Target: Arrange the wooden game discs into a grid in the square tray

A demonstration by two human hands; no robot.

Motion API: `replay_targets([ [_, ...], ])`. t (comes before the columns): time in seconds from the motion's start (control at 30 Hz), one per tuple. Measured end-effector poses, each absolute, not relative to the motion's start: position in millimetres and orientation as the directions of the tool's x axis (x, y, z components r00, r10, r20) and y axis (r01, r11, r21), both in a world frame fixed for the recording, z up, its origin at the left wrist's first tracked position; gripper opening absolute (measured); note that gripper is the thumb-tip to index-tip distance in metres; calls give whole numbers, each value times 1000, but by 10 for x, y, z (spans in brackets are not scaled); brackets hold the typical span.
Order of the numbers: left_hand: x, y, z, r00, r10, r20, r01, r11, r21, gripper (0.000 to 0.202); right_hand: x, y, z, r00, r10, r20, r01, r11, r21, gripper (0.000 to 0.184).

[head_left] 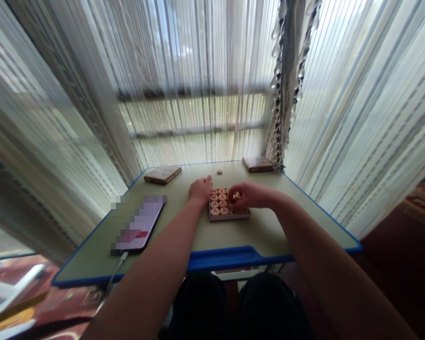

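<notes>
A shallow box (230,217) stands on the table in front of me, filled with rows of round, pale xiangqi pieces (215,204) marked in red. My left hand (200,190) is closed at the box's left side, gripping its edge near the far corner; most of its fingertips are hidden. Over the right half of the box, my right hand (250,194) pinches a round xiangqi piece (238,196) between thumb and fingers. It covers the pieces beneath it. One loose xiangqi piece (219,172) lies beyond the box, apart from both hands.
The pale table (269,236) has a blue edge. A phone (141,226) with a white cable (118,267) lies at left. Flat boxes sit at the back left (163,174) and back right (258,164). Sheer curtains (198,71) hang behind the table.
</notes>
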State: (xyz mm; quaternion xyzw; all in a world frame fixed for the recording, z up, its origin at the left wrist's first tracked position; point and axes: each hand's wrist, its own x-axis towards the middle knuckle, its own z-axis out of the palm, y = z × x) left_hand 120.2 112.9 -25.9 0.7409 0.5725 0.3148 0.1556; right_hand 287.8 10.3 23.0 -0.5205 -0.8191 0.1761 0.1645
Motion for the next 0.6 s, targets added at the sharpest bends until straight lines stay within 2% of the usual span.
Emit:
replay_targets([
  [0.27, 1204, 1108, -242, 154, 949, 276, 766, -291, 573, 52, 2886, 102, 199, -377, 926, 2, 786, 321, -529, 23],
  [0.43, 1211, 1092, -229, 153, 946, 284, 783, -292, 550, 50, 2888, 107, 190, -361, 932, -11, 809, 307, -502, 21],
  [0.6, 1218, 1084, -217, 156, 948, 276, 794, -286, 537, 50, 2885, 120, 183, -406, 913, 49, 799, 380, -465, 19],
])
